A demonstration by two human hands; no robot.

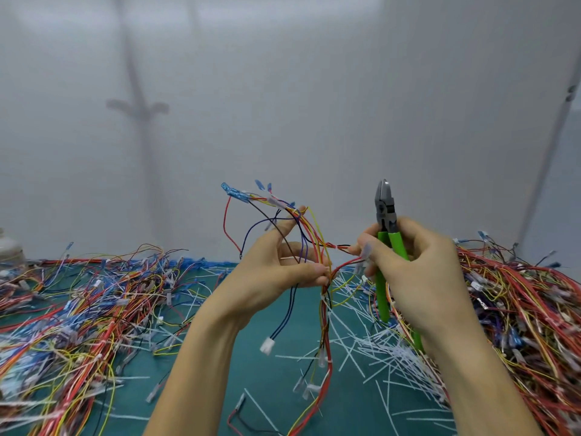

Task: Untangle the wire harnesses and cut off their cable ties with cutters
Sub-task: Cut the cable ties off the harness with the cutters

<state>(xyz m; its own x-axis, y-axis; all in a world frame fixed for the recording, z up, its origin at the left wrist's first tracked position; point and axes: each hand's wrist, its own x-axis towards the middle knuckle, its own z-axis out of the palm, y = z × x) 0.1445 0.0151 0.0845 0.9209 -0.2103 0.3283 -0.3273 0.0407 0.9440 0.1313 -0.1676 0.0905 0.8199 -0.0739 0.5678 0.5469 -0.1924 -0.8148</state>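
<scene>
— Where's the harness?
— My left hand holds the wire harness up over the green bench. My fingers pinch the strands, and its tail hangs down.
— And the cutters?
— My right hand grips the cutters by their green handles, nose up. My fingertips meet a red strand. Cut ties lie below.
</scene>
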